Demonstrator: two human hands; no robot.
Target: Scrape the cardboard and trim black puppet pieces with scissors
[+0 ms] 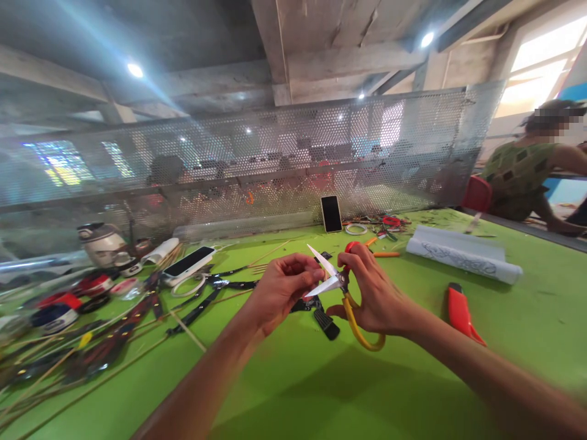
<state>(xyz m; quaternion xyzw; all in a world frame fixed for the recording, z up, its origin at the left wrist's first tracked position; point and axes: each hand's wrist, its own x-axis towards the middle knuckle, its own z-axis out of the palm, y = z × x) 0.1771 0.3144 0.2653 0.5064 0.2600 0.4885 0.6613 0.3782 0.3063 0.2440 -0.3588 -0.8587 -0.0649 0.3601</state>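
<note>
My right hand (373,290) grips a pair of scissors (339,280) by its handles, one of them yellow. The two blades are spread apart and point left, toward my left hand (291,284). Thumb and fingers of that hand are pinched together right beside the blades; whatever small thing they hold is too hidden to name. Beneath the hands a black ribbed piece (326,324) lies on the green table (321,391). Just to the left lies a dark frame of sticks wrapped in black (220,282).
Bamboo sticks, tape rolls and a white power bank-like device (189,264) crowd the left. A phone (331,214) leans at the back by a perforated metal screen (275,159). At right lie a paper roll (463,253) and a red cutter (461,311); a person (518,165) sits beyond.
</note>
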